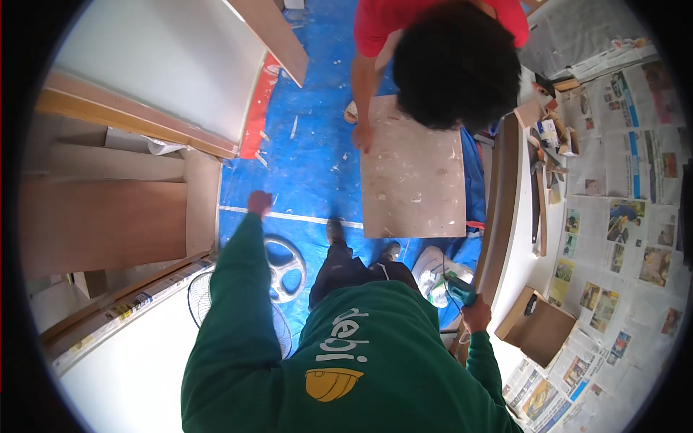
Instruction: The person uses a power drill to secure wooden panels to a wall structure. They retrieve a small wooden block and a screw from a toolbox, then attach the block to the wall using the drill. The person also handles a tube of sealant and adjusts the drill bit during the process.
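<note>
My left hand [260,203] is held out over the blue floor sheet [303,155], its fingers curled and nothing showing from them. Low on the right, my right hand [476,317] grips a teal-green power tool [460,289] whose kind I cannot make out. A thin dark cord shows beside the tool. Ahead of my feet, a paint-spotted wooden board [413,180] lies in front of a person in a red shirt [375,29]. That person's hand [363,137] is at the board's left edge.
A grey fan-like wheel [284,268] lies by my left arm. White bags [432,270] lie near my right foot. To the right, a ledge holds hand tools [538,180] and an open cardboard box [534,326]. A loose plank [271,36] juts out at upper left.
</note>
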Tool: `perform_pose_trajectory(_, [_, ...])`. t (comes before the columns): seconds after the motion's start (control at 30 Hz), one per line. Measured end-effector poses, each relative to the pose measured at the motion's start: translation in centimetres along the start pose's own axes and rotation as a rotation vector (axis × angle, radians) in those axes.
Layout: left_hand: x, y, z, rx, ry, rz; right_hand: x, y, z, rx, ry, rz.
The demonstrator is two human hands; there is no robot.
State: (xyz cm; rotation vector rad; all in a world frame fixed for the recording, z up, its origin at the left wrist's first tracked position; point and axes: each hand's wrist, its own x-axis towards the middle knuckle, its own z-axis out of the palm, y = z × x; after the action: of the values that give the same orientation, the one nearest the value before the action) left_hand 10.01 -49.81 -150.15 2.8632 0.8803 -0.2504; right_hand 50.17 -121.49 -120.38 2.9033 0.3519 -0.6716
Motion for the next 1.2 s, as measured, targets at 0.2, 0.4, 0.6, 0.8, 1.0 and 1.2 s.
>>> perform_pose_trajectory(0.2, [-3.1,17.0,-2.9,-0.457,-0.068,-0.398,0.3,3.3,1.6,0.12,-0.011,-0.034])
perform_pose_trajectory(0.4, [-3.3,23.3,-2.5,-0.796,0.001,-0.523,3.6,4.0,2.4,-0.036,-0.119,-0.144])
perform_pose_trajectory(0.6, [4.5,23.3,-7.2,-0.818,0.134,-0.429,5.1,4.2,3.6,0.006,-0.145,-0.132])
perform_pose_trajectory(0.8, [9.5,18.0,-4.8,-1.086,0.065,-0.643,1.9,0.2,2.1,0.019,-0.072,-0.037])
perform_pose_trajectory(1.0, [4.1,13.9,2.5,-0.907,0.012,-0.381,-1.0,-5.0,2.7,0.049,-0.052,-0.046])
perform_pose_trajectory(1.2, [-2.9,17.7,0.0,-1.907,-0.206,-0.726,-2.7,-10.2,2.8,0.186,-0.07,-0.179])
